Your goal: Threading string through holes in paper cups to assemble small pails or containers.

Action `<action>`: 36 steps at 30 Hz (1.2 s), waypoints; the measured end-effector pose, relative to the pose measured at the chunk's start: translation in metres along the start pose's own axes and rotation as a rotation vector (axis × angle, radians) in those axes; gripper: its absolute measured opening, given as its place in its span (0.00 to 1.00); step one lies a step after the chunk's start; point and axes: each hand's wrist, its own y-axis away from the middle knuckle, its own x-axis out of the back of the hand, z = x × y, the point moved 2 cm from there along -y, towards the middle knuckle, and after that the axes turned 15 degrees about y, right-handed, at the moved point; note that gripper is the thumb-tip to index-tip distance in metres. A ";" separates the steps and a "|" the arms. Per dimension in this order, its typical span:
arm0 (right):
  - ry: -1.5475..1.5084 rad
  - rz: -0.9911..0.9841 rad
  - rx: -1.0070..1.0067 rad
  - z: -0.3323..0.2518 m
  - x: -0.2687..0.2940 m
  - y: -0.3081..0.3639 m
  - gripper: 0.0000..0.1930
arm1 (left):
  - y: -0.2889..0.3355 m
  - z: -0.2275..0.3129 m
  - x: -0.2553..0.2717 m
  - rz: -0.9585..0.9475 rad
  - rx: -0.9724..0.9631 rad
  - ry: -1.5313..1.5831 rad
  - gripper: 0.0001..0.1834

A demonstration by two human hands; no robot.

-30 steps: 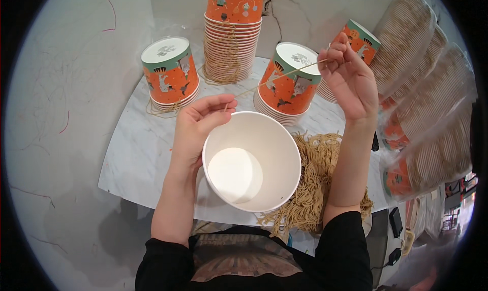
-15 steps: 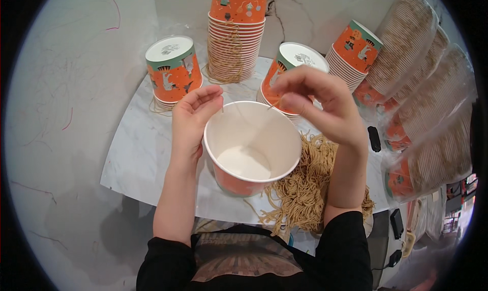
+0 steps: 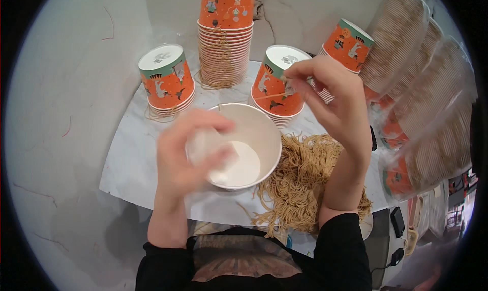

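Observation:
A round white-lined paper bucket [image 3: 248, 166] stands in front of me with its mouth up. My left hand [image 3: 178, 151] is smeared by motion over the bucket's left rim, its thumb and fingers spread apart. Whether it touches the rim I cannot tell. Beyond the bucket's right side, my raised right hand [image 3: 328, 90] pinches a tan cord [image 3: 269, 95] between thumb and forefinger. The cord stretches leftward from the fingertips toward the bucket's far rim. A thick heap of cut tan cords [image 3: 300, 189] lies right of the bucket, under my right forearm.
Behind stand upside-down orange and green bucket stacks: a short one [image 3: 168, 85] at left, a tall one [image 3: 226, 52] with cords draped on it, and another [image 3: 282, 82] near my right hand. Plastic-wrapped bucket stacks [image 3: 427, 92] lean at right. A wall bounds the white table [image 3: 127, 161].
My left hand has left its pinch at the far rim, coming nearer and opening. The right hand has risen slightly, drawing the cord out. The bucket has shifted left.

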 end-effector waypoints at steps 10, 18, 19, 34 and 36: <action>0.403 0.306 -0.238 0.032 0.003 0.004 0.04 | 0.035 0.031 -0.041 -0.377 0.428 -0.271 0.20; -0.382 -0.209 0.227 -0.049 -0.014 0.010 0.09 | 0.051 0.023 -0.033 0.320 0.313 -0.004 0.20; -0.351 -0.286 0.217 -0.059 -0.014 0.015 0.08 | 0.053 0.021 -0.031 0.337 0.327 0.065 0.18; -0.335 -0.339 0.139 -0.066 -0.036 0.015 0.12 | 0.063 0.017 -0.025 0.400 0.316 0.246 0.22; -0.338 -0.329 0.141 -0.067 -0.035 0.014 0.12 | 0.063 0.017 -0.026 0.403 0.322 0.258 0.22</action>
